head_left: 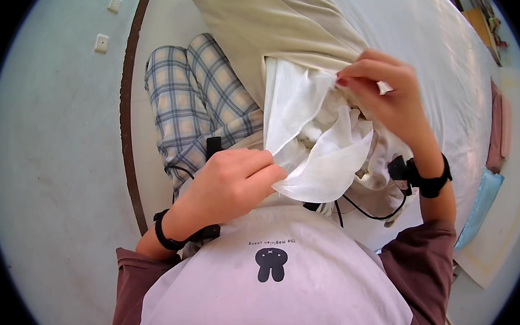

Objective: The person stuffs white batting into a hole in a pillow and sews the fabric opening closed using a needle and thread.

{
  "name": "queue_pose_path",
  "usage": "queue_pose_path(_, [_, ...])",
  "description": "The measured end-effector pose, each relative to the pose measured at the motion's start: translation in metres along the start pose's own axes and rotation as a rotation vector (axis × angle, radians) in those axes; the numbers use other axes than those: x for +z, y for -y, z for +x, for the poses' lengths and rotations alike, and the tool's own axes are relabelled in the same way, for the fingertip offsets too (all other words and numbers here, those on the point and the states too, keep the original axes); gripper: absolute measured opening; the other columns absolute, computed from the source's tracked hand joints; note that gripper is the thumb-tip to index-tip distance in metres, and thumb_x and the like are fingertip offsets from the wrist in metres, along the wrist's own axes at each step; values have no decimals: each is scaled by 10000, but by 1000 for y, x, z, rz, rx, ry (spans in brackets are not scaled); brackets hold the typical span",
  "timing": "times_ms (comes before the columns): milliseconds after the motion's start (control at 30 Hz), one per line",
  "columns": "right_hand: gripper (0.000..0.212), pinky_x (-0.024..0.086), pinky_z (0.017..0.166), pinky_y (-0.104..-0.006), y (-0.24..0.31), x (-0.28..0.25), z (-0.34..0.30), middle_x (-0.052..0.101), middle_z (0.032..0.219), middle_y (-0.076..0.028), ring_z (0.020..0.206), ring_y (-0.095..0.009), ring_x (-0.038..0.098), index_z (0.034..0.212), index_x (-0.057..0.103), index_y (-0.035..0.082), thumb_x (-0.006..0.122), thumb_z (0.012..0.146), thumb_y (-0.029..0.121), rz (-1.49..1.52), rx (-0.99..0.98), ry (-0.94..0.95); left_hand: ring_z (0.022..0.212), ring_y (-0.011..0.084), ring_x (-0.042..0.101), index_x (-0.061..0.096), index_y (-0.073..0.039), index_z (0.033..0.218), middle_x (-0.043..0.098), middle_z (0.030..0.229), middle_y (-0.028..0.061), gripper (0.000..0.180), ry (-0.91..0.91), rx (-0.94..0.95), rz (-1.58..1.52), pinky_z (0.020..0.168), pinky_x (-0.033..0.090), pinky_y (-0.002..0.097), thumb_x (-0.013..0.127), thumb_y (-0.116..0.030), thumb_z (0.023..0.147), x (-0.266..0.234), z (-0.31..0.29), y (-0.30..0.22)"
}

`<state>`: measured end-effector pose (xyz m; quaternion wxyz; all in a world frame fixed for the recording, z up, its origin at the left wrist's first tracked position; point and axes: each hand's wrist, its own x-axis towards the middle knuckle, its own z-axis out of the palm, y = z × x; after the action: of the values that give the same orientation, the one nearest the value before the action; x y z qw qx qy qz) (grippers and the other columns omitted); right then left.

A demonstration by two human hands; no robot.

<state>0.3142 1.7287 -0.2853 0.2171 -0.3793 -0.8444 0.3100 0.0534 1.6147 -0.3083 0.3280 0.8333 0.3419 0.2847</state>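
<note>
A thin white cloth (331, 161) is drawn out between my two hands, with its edges loosely folded. My left hand (232, 178) is closed on its lower left edge, near my shirt front. Higher up and to the right, my right hand (389, 90) pinches another edge between thumb and fingers. The white cloth comes out from the opening of a beige fabric cover (286, 27), which lies beyond my hands. Crumpled off-white material (318, 127) shows inside the folds; its kind is unclear.
My legs in plaid trousers (183, 98) stretch ahead on the left, over a pale bed sheet (422, 47). The bed's dark edge (129, 107) meets a wall with two sockets (102, 44). Black straps with cables circle my wrists. Folded pink cloth (499, 129) lies far right.
</note>
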Motion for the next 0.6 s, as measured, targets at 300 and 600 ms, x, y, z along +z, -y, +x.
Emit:
queue_pose_path(300, [267, 462, 629, -288, 17, -10, -10, 575, 942, -68, 729, -158, 587, 996, 630, 23, 723, 746, 2, 18, 96, 67, 583, 235, 537, 663, -39, 830, 542, 691, 66, 196, 5, 43, 52, 504, 408, 338, 706, 12, 646, 2, -11, 7])
queue_pose_path(600, [225, 488, 645, -284, -4, -15, -4, 655, 848, -81, 745, -191, 637, 923, 721, 8, 641, 744, -101, -102, -75, -48, 601, 211, 537, 650, -29, 814, 542, 736, 73, 204, 22, -1, -2, 512, 407, 308, 738, 4, 633, -2, -15, 5])
